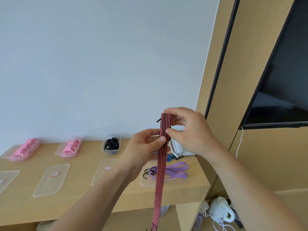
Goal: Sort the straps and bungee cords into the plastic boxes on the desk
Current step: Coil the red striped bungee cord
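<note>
Left hand (pixel 146 145) pinches the red cord (pixel 160 165), thumb flat on its front face and fingers curled behind. Right hand (pixel 189 132) sits at 2 o'clock from the left, just beside it, with thumb and forefinger curled round the cord's folded top end. A black hook (pixel 158 120) pokes out of that fold toward 9 o'clock. From the two hands the cord hangs toward 6 o'clock, in front of the desk (pixel 80 180), down to the bottom edge of the view.

Three cords are in view. The red one is in the hands. A purple cord (pixel 173 170) lies folded on the desk at 5 o'clock from the left hand, and a blue cord (pixel 170 158) lies just past it at 12 o'clock.

Three boxes stand along the desk's far edge, at 9 o'clock from the hands. The left box (pixel 9 153) and middle box (pixel 60 151) each hold pink straps (pixel 71 145), and the right box (pixel 108 151) holds black straps (pixel 111 143).

Four clear lids (pixel 50 187) lie flat in a row nearer the front edge. Three of them show a red-edged label, and the fourth lies under the purple cord.

One white phone (pixel 180 148) sits behind the right hand.
</note>
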The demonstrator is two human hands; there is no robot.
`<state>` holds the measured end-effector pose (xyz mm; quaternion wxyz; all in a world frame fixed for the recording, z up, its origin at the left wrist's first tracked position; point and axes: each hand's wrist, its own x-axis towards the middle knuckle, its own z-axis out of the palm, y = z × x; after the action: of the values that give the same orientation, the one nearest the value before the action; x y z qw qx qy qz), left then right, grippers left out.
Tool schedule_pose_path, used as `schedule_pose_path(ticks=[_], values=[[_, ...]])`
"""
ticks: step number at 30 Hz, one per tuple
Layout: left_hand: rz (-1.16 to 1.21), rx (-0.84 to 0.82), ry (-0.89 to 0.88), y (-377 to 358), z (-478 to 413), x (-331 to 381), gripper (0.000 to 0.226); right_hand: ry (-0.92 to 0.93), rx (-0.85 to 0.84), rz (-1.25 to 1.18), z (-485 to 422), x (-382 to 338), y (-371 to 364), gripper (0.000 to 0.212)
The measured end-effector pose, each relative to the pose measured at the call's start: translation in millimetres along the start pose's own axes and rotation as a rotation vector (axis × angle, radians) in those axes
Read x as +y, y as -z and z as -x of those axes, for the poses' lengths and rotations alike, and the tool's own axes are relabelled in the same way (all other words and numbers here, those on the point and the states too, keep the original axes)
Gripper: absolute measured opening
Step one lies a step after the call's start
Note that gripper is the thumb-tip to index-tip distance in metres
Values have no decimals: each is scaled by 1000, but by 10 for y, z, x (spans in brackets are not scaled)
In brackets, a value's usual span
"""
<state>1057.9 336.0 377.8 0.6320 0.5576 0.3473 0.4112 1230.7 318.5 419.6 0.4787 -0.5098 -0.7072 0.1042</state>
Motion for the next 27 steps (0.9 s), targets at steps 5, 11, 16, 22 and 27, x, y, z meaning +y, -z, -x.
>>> schedule_pose_path(ticks=[5,11,16,22,27], values=[[50,54,-29,-14,7,14,22,105,60,41,20,-41,-19,49],[36,156,-10,-65,5,-28,15,277,160,134,75,-97,-61,45],[12,160,25,-78,10,-27,21,399,250,200,130,-64,-94,42],[4,160,57,-84,29,-15,27,435,318,187,195,-6,-116,41],[21,129,56,-67,34,-15,26,429,349,164,244,8,-133,30]])
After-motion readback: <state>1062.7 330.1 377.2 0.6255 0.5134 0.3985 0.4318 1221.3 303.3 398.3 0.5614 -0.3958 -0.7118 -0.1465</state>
